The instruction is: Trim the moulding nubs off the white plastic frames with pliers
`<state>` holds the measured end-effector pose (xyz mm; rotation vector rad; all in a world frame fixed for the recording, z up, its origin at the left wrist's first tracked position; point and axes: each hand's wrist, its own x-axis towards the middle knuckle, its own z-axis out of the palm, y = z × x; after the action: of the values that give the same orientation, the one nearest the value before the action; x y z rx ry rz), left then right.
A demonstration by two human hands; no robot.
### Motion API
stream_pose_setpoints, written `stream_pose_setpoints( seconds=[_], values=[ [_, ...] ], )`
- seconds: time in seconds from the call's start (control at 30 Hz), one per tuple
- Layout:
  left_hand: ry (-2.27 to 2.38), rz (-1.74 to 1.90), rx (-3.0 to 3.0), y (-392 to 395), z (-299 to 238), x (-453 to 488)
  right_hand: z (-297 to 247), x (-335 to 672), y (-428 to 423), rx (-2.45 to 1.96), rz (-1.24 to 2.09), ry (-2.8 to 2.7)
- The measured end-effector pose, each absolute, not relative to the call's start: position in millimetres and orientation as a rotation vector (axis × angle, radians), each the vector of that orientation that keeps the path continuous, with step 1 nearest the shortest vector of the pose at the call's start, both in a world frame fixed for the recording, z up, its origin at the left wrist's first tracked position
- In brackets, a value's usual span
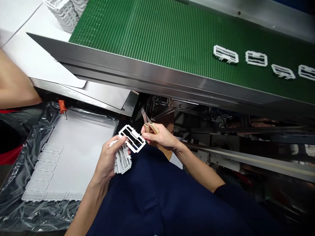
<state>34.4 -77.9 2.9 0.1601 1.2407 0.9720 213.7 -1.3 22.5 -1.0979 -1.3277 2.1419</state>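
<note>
My left hand (104,158) is closed around a small stack of white plastic frames (122,161). Its thumb presses one more white plastic frame (135,133) on top, which juts out at an angle toward the right. My right hand (164,136) grips a pair of nippers (145,118) with tan handles and metal jaws that point up and away. The fingertips of that hand are close to the right edge of the jutting frame; I cannot tell whether they touch it.
Several white frames (225,54) lie on a green conveyor belt (147,36) with a metal side rail (137,75). At left, a plastic-lined box (14,193) holds white sheeting, rows of frames (40,177) and an orange-handled tool (62,107). Another person's arm (16,82) is beside stacked frames (65,16).
</note>
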Motion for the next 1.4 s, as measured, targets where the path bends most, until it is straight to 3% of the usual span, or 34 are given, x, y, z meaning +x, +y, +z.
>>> stream_pose_setpoints(
  seconds=[0.4,0.77,1.4],
  values=[
    [1.171,0.923,-0.024,-78,-3,38,19,206,-5,-1.090,2.160,-1.225],
    [1.643,1.424,0.331,-88,37,51,31,199,-13,-1.082,2.133,-0.912],
    [1.590,1.378,0.213,-87,48,52,31,190,-9,-1.109,2.149,-0.760]
  ],
)
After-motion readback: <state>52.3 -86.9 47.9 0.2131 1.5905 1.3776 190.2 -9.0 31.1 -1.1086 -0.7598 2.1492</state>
